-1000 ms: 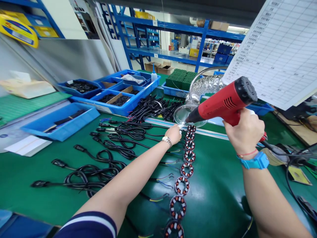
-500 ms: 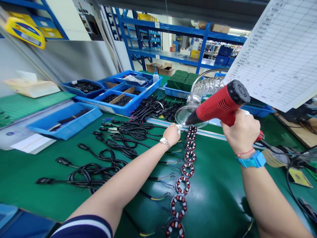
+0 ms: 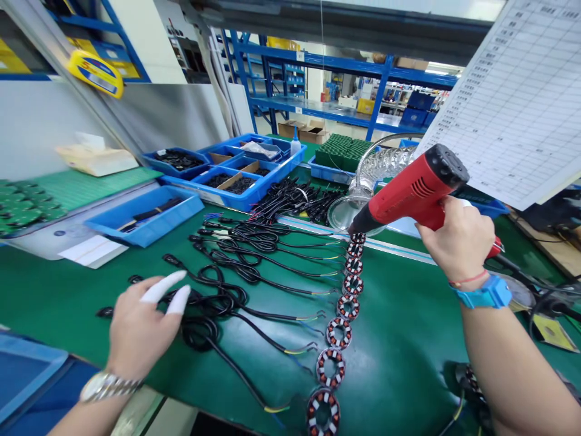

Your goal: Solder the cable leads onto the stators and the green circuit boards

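Observation:
A red heat gun [image 3: 411, 191] with a black nozzle is gripped by its handle in my right hand [image 3: 465, 239]. Its nozzle tip points down and left, over the far end of a row of motor stators [image 3: 348, 307] with copper windings and white teeth. My left hand [image 3: 145, 318] hovers at the left over coiled black cables [image 3: 218, 297]. White covers sit on its thumb and index finger, which are spread with nothing between them. The cables' stripped coloured wire ends [image 3: 299, 350] lie beside the stators.
A blue divided bin [image 3: 247, 197] of small black parts stands at the back left, with a blue tray [image 3: 147, 221] before it. Behind the nozzle are a round clear hood [image 3: 347, 212] and silver duct [image 3: 385, 166]. A printed sheet [image 3: 512, 109] hangs at the right.
My left hand has left the nozzle area and swung back left over the cables, its fingers now apart. The heat gun stays over the far stators. The whole view has shifted slightly.

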`<act>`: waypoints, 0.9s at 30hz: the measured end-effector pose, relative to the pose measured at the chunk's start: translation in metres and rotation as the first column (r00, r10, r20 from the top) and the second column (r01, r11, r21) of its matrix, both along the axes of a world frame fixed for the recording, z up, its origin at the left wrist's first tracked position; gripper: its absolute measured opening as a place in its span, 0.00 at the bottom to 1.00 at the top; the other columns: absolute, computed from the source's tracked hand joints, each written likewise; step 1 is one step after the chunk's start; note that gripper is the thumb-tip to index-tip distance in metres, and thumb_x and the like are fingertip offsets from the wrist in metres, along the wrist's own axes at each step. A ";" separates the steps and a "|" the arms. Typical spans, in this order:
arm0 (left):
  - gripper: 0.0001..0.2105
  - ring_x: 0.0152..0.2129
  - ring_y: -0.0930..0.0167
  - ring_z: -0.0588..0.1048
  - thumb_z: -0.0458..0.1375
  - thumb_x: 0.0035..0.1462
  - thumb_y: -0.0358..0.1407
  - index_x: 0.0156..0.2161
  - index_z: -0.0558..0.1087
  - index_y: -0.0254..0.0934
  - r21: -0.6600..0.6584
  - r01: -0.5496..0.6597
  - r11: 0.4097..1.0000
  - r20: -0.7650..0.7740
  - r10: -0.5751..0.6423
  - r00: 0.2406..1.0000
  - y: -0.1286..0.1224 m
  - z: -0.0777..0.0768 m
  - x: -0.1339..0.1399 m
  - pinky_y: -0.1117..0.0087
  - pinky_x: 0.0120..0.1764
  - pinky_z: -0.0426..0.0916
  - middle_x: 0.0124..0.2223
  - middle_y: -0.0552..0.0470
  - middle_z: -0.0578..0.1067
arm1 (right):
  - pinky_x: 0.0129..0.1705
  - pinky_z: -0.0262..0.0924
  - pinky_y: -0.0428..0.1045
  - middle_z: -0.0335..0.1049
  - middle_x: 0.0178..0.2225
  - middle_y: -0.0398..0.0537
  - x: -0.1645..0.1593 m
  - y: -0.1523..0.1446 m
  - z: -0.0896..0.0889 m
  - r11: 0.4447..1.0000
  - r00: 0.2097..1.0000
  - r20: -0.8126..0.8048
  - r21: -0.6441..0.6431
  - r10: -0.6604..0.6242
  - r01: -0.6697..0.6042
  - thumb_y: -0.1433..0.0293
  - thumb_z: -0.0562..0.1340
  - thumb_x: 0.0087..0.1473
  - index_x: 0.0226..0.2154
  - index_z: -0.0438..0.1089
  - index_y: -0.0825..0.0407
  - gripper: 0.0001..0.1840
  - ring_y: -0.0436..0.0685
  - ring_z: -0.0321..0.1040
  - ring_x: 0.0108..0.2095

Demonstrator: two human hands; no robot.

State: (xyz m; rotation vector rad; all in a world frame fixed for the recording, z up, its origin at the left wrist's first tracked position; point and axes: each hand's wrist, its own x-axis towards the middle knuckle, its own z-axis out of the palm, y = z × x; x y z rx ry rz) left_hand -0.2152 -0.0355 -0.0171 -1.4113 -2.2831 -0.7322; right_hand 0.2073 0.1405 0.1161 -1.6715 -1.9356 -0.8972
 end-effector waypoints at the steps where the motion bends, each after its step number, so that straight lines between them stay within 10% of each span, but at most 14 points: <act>1: 0.24 0.39 0.60 0.68 0.44 0.53 0.48 0.43 0.72 0.34 -0.019 -0.031 0.999 0.027 0.031 0.999 -0.015 -0.009 -0.001 0.57 0.45 0.64 0.40 0.43 0.70 | 0.29 0.40 0.50 0.63 0.31 0.54 0.000 0.000 0.000 1.000 1.000 0.002 0.000 -0.001 0.001 0.62 0.53 0.49 0.42 0.61 0.55 0.19 0.62 0.59 0.32; 6: 0.27 0.47 0.57 0.66 0.43 0.52 0.50 0.48 0.68 0.33 -0.152 -0.163 0.975 0.283 0.201 0.938 -0.058 -0.038 0.011 0.56 0.50 0.62 0.46 0.40 0.69 | 0.28 0.39 0.50 0.65 0.31 0.53 -0.001 0.000 0.001 1.000 0.999 0.040 0.026 -0.019 0.018 0.62 0.53 0.50 0.40 0.61 0.54 0.17 0.61 0.60 0.31; 12: 0.25 0.48 0.58 0.66 0.47 0.51 0.51 0.50 0.67 0.39 -0.173 -0.322 0.931 0.509 0.365 0.780 -0.043 -0.033 0.021 0.56 0.50 0.61 0.51 0.44 0.66 | 0.29 0.38 0.50 0.66 0.32 0.53 0.000 0.003 -0.001 0.999 0.999 0.043 0.036 -0.034 0.032 0.62 0.54 0.48 0.40 0.60 0.54 0.17 0.60 0.60 0.32; 27: 0.26 0.51 0.59 0.63 0.48 0.51 0.51 0.51 0.66 0.40 -0.142 -0.359 0.923 0.522 0.378 0.765 -0.039 -0.028 0.027 0.58 0.53 0.57 0.54 0.45 0.63 | 0.27 0.39 0.50 0.67 0.33 0.55 0.013 0.003 -0.002 0.999 0.997 -0.069 -0.024 -0.027 0.025 0.63 0.56 0.47 0.39 0.58 0.50 0.15 0.61 0.62 0.32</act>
